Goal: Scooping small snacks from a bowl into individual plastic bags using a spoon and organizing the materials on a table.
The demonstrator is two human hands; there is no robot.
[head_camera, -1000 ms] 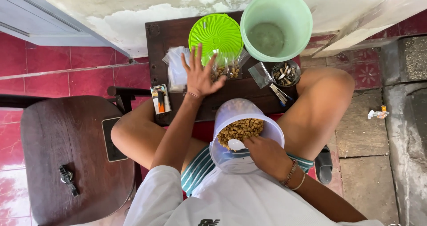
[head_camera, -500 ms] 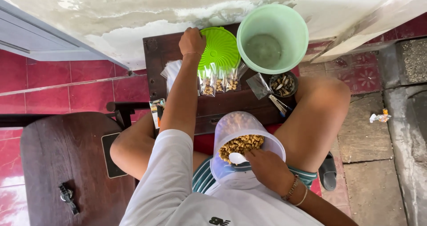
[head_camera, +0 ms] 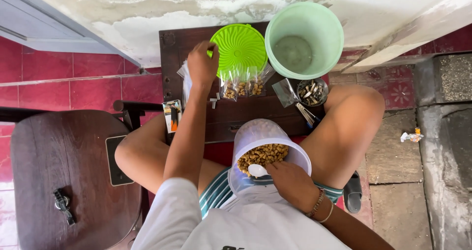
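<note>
My left hand (head_camera: 201, 64) reaches over the dark wooden table (head_camera: 236, 119), fingers pinched at a pile of empty clear plastic bags (head_camera: 185, 80) beside a bright green lid (head_camera: 239, 44). My right hand (head_camera: 291, 182) holds a white spoon (head_camera: 256, 170) inside a clear plastic tub (head_camera: 255, 134) of brown pellets (head_camera: 263, 155) resting in my lap. Several small filled bags (head_camera: 241, 86) lie on the table in front of the lid.
A pale green bucket (head_camera: 304, 38) stands at the table's far right, with a small bowl of scraps (head_camera: 312, 91) below it. A small printed box (head_camera: 172, 115) sits at the table's left edge. A dark wooden chair (head_camera: 59, 151) with keys (head_camera: 64, 206) stands at left.
My left hand went from spread open above the table to the far left side by the green lid, and its fingers closed. The right hand stayed in the tub.
</note>
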